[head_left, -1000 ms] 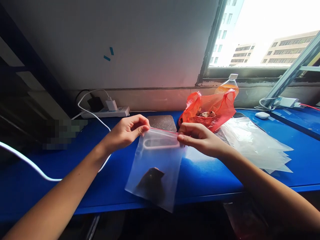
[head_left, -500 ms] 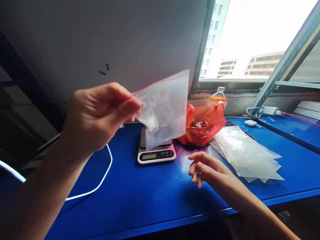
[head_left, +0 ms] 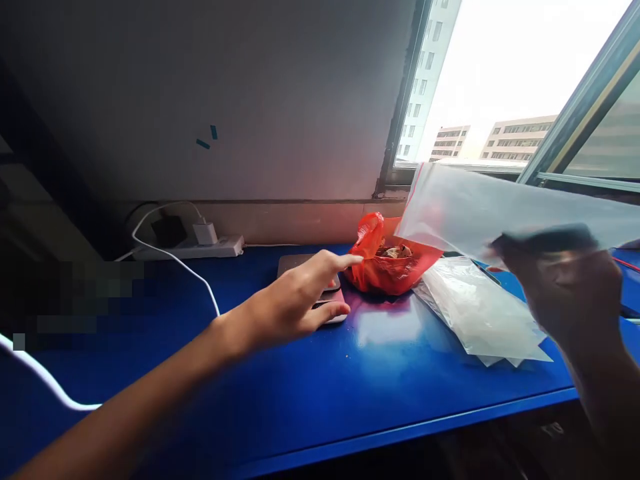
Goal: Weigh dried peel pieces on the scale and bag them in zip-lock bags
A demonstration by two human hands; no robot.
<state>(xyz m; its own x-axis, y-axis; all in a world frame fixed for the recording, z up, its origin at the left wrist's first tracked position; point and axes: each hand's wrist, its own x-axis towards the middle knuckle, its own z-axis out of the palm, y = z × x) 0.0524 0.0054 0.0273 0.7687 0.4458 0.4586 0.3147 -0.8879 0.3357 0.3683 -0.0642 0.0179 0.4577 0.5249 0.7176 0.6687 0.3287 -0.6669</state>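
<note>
My left hand (head_left: 295,293) reaches over the small kitchen scale (head_left: 293,263), thumb and fingers apart with nothing between them, hiding most of its display and buttons. At the right, my right hand (head_left: 570,287) is raised, gripping a clear zip-lock bag (head_left: 460,207) with a red seal line; the bag stretches out sideways and its fingers are partly blurred behind the plastic. A red plastic bag (head_left: 387,279) with brownish contents stands open just beyond my left fingertips. Below the raised bag lies a fanned stack of clear plastic bags (head_left: 480,313).
A power strip (head_left: 220,247) with a white charger (head_left: 205,233) runs along the wall at the back left. Its white cable (head_left: 193,265) crosses the blue table (head_left: 350,393). A window (head_left: 500,73) is at the back right.
The zip-lock bag has passed from my left hand to my right hand, which has risen to the right. My left hand has opened and come down over the scale.
</note>
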